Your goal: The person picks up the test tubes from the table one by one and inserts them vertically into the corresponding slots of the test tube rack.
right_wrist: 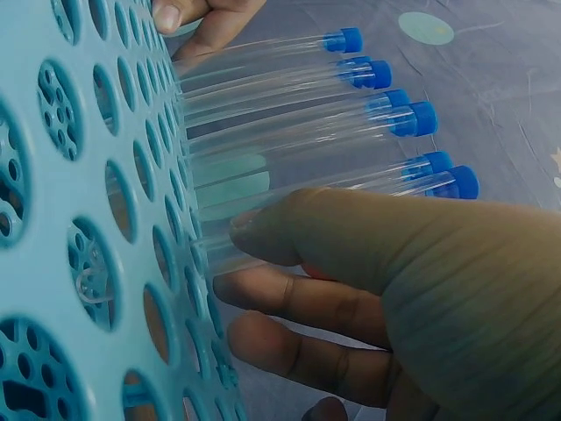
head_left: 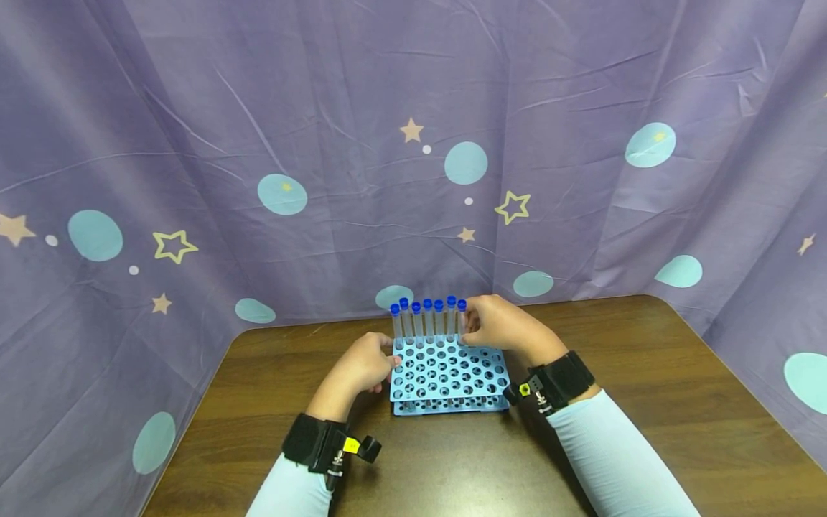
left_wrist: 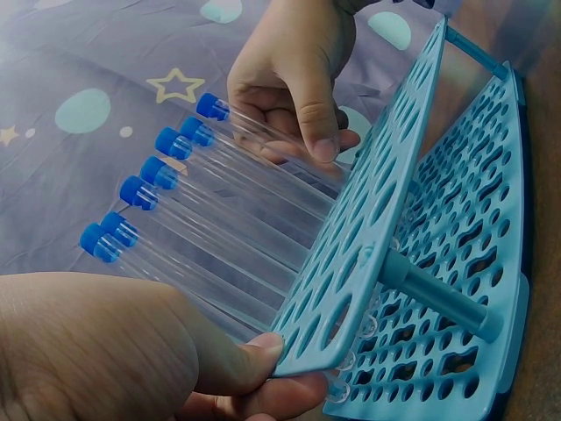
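Observation:
A light blue test tube rack (head_left: pixel 452 396) stands on the table, its two perforated levels joined by posts. Several clear test tubes (head_left: pixel 428 324) with blue caps stand upright along its far rows. My left hand (head_left: pixel 365 362) grips the rack's left edge, thumb on the top plate and fingers under it, as the left wrist view shows. At the right end of the tubes, my right hand (head_left: pixel 504 324) pinches one test tube (head_left: pixel 461 316) low down, just above the top plate. In the right wrist view the thumb (right_wrist: pixel 272 230) partly covers that tube.
The brown wooden table (head_left: pixel 614 359) extends on both sides of the rack. Behind its far edge hangs a purple curtain (head_left: pixel 362 108) with stars and blue spots. Black straps with small cameras (head_left: pixel 368 449) sit on both wrists.

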A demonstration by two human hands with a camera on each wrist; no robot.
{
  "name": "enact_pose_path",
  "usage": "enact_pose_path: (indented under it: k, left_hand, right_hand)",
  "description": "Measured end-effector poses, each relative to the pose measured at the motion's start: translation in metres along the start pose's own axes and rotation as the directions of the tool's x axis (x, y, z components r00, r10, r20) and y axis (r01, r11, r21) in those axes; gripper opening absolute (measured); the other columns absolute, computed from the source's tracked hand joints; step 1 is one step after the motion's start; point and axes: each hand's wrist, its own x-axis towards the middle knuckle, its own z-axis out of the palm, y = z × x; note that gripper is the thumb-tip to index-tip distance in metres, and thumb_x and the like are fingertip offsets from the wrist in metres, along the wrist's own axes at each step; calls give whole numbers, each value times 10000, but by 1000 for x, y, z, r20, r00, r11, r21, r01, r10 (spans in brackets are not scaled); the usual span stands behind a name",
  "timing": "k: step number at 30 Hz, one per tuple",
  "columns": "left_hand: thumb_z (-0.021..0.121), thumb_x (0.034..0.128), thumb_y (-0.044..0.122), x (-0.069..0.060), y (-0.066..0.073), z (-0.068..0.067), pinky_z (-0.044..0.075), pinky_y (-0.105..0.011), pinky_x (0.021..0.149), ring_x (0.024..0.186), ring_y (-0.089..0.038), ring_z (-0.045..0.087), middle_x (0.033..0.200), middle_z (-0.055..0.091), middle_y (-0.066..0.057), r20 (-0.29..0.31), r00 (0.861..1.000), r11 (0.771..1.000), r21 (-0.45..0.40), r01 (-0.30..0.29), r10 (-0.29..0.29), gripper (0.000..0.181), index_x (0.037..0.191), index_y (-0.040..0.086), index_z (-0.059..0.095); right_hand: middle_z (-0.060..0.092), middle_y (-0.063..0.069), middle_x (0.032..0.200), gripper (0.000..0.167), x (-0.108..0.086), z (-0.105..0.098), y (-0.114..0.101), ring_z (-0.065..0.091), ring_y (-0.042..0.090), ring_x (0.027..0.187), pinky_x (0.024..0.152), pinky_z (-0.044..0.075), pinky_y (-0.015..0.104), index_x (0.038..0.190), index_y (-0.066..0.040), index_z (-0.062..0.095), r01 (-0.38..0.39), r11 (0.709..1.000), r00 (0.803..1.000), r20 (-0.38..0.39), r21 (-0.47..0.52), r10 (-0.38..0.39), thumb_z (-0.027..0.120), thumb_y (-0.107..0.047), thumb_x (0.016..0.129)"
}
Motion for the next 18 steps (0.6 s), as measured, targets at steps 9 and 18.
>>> enact_pose_path:
  k: [9, 18]
  left_hand:
    - [703, 1130, 144, 1, 1, 0, 475, -275, 436, 476, -180, 586, 758, 758, -160, 1, 1000, 1000, -3, 2, -2, 539, 1600, -77, 560]
    - [702, 1130, 144, 1, 1, 0, 479, -278, 439, 477, -180, 585, 752, 754, -154, 2, 1000, 1000, -10, 3, -3, 537, 1600, -76, 561]
  right_hand:
    - [777, -60, 864, 235, 0, -2, 2, 724, 58, 816, 806, 645, 300, 944, -132, 706, 5, 1000, 1000, 15, -6, -5, 934, -113, 892]
    - [817, -56, 898, 261, -1, -5, 3, 754, 69, 833, 818, 658, 305, 974, -100, 707, 1, 1000, 1000, 29, 29, -2, 954, -107, 890]
